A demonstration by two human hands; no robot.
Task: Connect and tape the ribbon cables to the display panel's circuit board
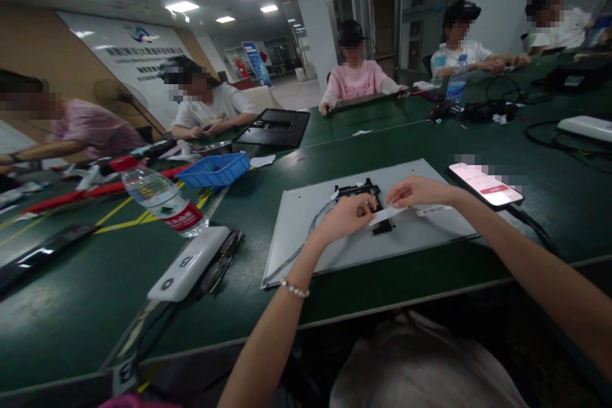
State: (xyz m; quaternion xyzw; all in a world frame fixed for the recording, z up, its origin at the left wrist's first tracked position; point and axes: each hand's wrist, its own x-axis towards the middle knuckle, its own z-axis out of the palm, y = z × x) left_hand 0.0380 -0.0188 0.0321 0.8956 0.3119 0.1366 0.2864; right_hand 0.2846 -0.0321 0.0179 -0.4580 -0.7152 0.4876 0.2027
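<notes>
Between my hands stretches a short white strip (pixel 385 214), which looks like tape or paper. My left hand (pixel 345 217) pinches its left end, fingers closed. At its other end, the closed fingertips of my right hand (pixel 418 192) hold it too. Below them a light grey flat panel (pixel 299 204) lies on the table, near the front edge. A black bracket or board assembly (pixel 356 189) sits at the panel's middle, partly covered by my hands. From there a grey cable (pixel 313 227) runs to the panel's lower left corner. A printed white label (pixel 433 210) lies right of my right fingers.
Right of the panel rests a lit phone (pixel 486 183) with a cable. On the left are a white power bank (pixel 190 264), glasses (pixel 220 262), a tilted water bottle (pixel 162 197) and a blue tray (pixel 214 169). Several people sit around the green table (pixel 329 134).
</notes>
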